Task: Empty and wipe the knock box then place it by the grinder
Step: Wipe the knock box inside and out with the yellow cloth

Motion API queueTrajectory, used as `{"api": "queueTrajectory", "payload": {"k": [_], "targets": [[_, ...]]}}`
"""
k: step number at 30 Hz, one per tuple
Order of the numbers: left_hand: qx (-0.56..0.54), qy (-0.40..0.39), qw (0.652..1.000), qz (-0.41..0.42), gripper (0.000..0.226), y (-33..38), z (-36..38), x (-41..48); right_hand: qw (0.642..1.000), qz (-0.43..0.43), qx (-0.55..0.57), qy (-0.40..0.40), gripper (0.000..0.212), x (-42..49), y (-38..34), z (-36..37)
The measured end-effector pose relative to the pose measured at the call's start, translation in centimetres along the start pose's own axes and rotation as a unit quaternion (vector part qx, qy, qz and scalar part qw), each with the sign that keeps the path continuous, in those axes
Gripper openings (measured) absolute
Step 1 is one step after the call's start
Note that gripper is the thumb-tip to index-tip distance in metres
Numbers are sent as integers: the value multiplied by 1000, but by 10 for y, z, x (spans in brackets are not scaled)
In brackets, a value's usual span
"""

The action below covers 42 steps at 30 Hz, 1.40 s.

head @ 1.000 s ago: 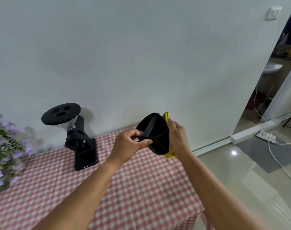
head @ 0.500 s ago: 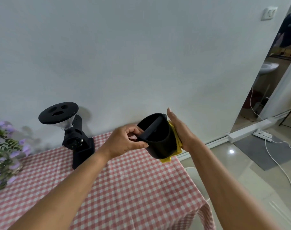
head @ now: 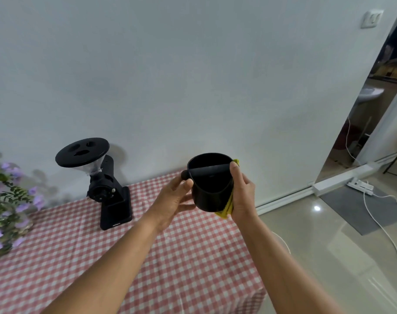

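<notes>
- Both forearms reach forward from the bottom of the view and meet above the far right part of the bench (head: 147, 257), which carries a red and white checked cloth.
- The left hand (head: 173, 201) is turned with the thumb up; its thumb and fingers touch the left side of the knock box (head: 212, 191), just under the end of the knock bar (head: 206, 172).
- The right hand (head: 243, 196) stands with the palm to the left and presses a folded yellow cloth (head: 227, 208) flat against the right wall of the box; its thumb lies over the rim beside the bar.
- The grip of each hand is closed on the box, one from each side, and the right one holds also the cloth.
- The knock box is in the air, above the bench, nearly upright, with its opening tilted a little toward the camera. The inside looks dark; I cannot tell if it is clean.
- The grinder (head: 107, 184) stands on the bench at the wall, well apart to the left of the box, and the checked surface between them is free.
- Purple flowers (head: 5, 200) are at the left edge.
- The right edge of the bench is close under the right arm; after it comes the shiny floor (head: 317, 245) with a white cable (head: 383, 230).
</notes>
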<state>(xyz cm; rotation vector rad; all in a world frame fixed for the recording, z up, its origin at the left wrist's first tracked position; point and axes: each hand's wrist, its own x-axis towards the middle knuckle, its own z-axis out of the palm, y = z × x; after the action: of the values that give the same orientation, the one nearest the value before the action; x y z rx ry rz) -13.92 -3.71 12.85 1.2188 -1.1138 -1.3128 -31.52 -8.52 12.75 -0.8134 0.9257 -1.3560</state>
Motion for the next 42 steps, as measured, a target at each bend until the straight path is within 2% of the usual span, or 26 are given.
{"api": "queueTrajectory", "payload": {"k": [4,7,10,14,17,19,22,25,28,30,32,34,38,40,42], "targets": [[-66,-10,997,-32,59,-7,8,-2,999,-17,-42,-30,32,-4,4,7],[-80,34,996,-27,50,-2,7,0,994,-30,-78,-63,39,-2,7,6],[-76,85,993,-5,40,1,6,2,992,-19,-108,-56,39,-3,12,8],[-49,128,990,37,51,1,6,5,988,42,-147,-10,37,2,15,8],[-24,148,988,44,63,-3,-1,7,986,72,-149,-3,25,6,13,0],[-15,148,988,42,63,-4,-6,7,989,46,-141,17,23,10,4,-4],[-9,130,991,33,58,-3,-12,5,982,-35,-183,31,30,15,-18,-6],[-22,102,994,17,59,-3,-11,5,951,-127,-281,-5,34,21,-28,1],[-25,90,996,10,57,-3,-4,6,914,-152,-368,-77,24,20,-15,8],[-13,80,997,-4,49,-2,-1,7,887,-183,-416,-84,16,21,-3,6],[2,48,999,-27,43,-1,-4,6,868,-211,-442,-74,17,24,-2,5],[21,15,998,-49,42,2,-11,6,850,-228,-464,-100,21,26,-9,5],[63,-31,993,-91,46,10,-21,7,769,-283,-535,-204,27,31,-20,8],[54,-40,993,-98,42,10,-21,5,766,-284,-539,-206,29,33,-22,9],[35,-33,993,-104,48,8,-18,4,770,-284,-540,-187,30,32,-21,9]]}}
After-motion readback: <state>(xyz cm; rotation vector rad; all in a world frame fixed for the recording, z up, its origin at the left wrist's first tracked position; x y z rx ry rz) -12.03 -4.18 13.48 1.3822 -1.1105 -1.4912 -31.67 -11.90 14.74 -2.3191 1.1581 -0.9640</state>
